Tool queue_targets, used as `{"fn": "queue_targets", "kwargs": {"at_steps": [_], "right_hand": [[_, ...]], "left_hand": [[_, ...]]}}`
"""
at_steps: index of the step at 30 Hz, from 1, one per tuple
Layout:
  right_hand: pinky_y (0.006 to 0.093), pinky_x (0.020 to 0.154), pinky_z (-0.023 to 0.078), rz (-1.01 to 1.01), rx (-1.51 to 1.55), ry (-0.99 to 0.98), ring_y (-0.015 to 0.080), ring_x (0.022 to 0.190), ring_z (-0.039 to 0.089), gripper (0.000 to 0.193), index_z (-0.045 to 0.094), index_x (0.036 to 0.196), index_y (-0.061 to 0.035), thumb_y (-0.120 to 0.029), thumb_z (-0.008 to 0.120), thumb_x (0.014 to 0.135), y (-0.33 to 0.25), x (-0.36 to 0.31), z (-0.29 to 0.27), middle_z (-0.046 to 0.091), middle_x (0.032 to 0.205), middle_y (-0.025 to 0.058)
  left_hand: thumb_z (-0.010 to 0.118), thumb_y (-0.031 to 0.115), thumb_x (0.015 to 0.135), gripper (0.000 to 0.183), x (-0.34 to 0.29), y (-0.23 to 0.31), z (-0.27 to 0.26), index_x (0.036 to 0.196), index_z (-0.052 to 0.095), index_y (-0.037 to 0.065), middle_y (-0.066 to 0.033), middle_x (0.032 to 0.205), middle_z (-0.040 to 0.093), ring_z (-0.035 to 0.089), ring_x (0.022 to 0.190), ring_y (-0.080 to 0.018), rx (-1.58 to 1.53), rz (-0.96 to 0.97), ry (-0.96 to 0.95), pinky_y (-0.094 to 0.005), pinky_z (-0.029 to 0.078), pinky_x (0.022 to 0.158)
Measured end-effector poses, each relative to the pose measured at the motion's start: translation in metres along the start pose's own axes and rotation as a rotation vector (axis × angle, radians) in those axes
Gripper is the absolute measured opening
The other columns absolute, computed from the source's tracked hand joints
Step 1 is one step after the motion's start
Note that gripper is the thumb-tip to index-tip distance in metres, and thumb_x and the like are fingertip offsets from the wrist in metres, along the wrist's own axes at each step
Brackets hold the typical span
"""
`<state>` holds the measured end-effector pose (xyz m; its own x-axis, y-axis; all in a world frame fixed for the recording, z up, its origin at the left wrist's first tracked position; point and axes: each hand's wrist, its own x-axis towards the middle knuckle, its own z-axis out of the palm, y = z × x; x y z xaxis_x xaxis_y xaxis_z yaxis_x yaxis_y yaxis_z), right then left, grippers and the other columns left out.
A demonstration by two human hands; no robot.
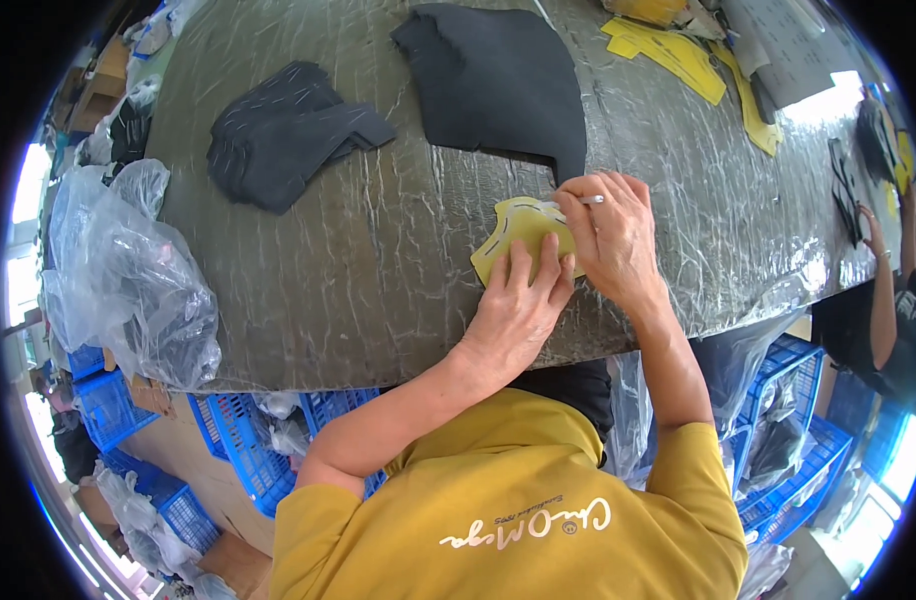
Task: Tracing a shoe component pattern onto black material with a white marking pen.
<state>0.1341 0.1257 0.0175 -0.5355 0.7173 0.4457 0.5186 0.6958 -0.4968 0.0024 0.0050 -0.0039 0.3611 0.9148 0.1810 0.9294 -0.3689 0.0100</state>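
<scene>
A small yellow template with curved slots along its upper edge lies on the table in front of me. My left hand rests flat on it, fingers stretched out and apart over its lower part. A thin white pen is pinched in my right hand, which is at the template's upper right edge. The pen's tip is hidden by the fingers. Beyond the hands is a large dark grey fabric piece, its narrow end reaching down near my right hand. What lies beneath the template I cannot tell.
Dark pieces with white marks are stacked at the left of the wrinkled, film-covered table. Yellow templates lie far right. A clear plastic bag hangs over the left edge. Blue crates stand below. Another person's arm is at right.
</scene>
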Motion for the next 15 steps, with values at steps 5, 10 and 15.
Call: {"fn": "queue_targets", "kwargs": {"at_steps": [5,10,15], "right_hand": [[0.0403,0.088,0.043,0.050,-0.014,0.050,0.0247,0.080,0.063,0.004,0.065,0.091,-0.0093,-0.010,0.065,0.094,0.003,-0.014,-0.008,0.066,0.082,0.0029],[0.0411,0.089,0.043,0.075,-0.026,0.070,0.0251,0.080,0.062,0.004,0.063,0.091,-0.0096,-0.009,0.065,0.094,0.004,-0.022,-0.016,0.065,0.083,0.0029],[0.0417,0.089,0.043,0.107,-0.042,0.065,0.0256,0.081,0.062,0.003,0.063,0.091,-0.0094,-0.009,0.064,0.094,0.006,-0.031,-0.023,0.065,0.084,0.0031]], "left_hand": [[0.064,0.011,0.083,0.055,0.001,-0.002,-0.006,0.138,0.057,0.005,-0.0180,0.144,0.050,0.055,0.118,-0.0388,0.017,0.012,-0.052,-0.0425,0.052,0.102],[0.064,0.009,0.083,0.058,0.002,-0.002,-0.006,0.140,0.056,0.007,-0.0167,0.144,0.051,0.054,0.119,-0.0383,0.043,0.025,-0.052,-0.0416,0.053,0.100],[0.065,0.009,0.082,0.058,0.001,-0.002,-0.008,0.140,0.057,0.008,-0.0156,0.144,0.051,0.053,0.119,-0.0376,0.061,0.026,-0.070,-0.0407,0.054,0.098]]}}
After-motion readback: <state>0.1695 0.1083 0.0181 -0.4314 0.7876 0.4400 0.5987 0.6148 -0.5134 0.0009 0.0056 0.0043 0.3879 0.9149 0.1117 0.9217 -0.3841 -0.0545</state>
